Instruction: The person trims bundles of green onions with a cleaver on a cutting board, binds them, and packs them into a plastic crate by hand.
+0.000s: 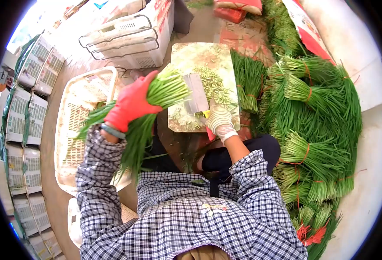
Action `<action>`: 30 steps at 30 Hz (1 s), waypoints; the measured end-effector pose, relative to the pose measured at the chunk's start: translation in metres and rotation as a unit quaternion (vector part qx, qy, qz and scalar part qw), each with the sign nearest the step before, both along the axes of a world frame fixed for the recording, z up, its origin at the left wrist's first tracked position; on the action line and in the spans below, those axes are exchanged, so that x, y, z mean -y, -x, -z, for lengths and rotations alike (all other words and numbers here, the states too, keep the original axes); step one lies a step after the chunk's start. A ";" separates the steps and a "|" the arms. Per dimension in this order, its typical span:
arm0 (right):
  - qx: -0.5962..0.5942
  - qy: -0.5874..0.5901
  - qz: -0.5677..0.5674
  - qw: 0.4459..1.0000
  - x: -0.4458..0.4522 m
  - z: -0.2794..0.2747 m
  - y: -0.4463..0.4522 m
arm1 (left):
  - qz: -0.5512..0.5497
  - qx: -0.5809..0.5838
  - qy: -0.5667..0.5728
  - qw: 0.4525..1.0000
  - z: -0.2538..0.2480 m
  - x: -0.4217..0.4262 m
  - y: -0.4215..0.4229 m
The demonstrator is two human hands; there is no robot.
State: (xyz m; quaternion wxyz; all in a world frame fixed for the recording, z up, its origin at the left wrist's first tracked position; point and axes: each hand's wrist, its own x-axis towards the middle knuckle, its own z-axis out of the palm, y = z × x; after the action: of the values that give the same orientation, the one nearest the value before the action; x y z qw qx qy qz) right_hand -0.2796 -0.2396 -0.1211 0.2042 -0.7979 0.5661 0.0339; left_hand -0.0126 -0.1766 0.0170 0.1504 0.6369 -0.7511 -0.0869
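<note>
In a red glove, my left hand is wrapped round a thick bunch of green stalks; the pale cut ends point right and the long leaves hang down to the left. My right hand, in a white striped glove, grips the handle of a cleaver. The broad blade is beside the stalk ends, over the cutting board. Short chopped stalk pieces are scattered on the board. Whether the blade touches the bunch is hard to tell.
Tied bundles of green stalks are piled at the right, with red bands near the bottom. A white basket stands at the left. Stacked white crates are behind it, and more crates line the far left.
</note>
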 end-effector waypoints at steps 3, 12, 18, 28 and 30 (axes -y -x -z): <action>0.018 -0.058 0.034 0.998 0.014 0.001 -0.007 | -0.012 0.008 -0.050 0.999 0.030 0.011 0.014; 0.218 -0.013 0.095 0.971 -0.028 -0.017 0.020 | 0.052 0.016 -0.030 0.998 0.089 0.030 0.028; 0.278 0.020 0.125 0.952 -0.052 -0.004 0.032 | 0.017 0.017 -0.107 0.994 0.071 0.039 0.058; 0.239 0.049 0.092 0.965 -0.078 -0.044 0.037 | -0.063 0.249 -0.158 0.953 0.117 0.062 0.090; 0.219 -0.010 0.044 0.975 -0.083 -0.036 0.034 | -0.050 0.248 -0.130 0.959 0.126 0.072 0.083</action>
State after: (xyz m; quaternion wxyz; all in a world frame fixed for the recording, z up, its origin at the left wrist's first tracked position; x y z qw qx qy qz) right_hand -0.3132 -0.1561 -0.0855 0.3324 -0.7580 0.5422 -0.1449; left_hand -0.0959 -0.2486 -0.1090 -0.1208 0.6896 -0.7139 -0.0155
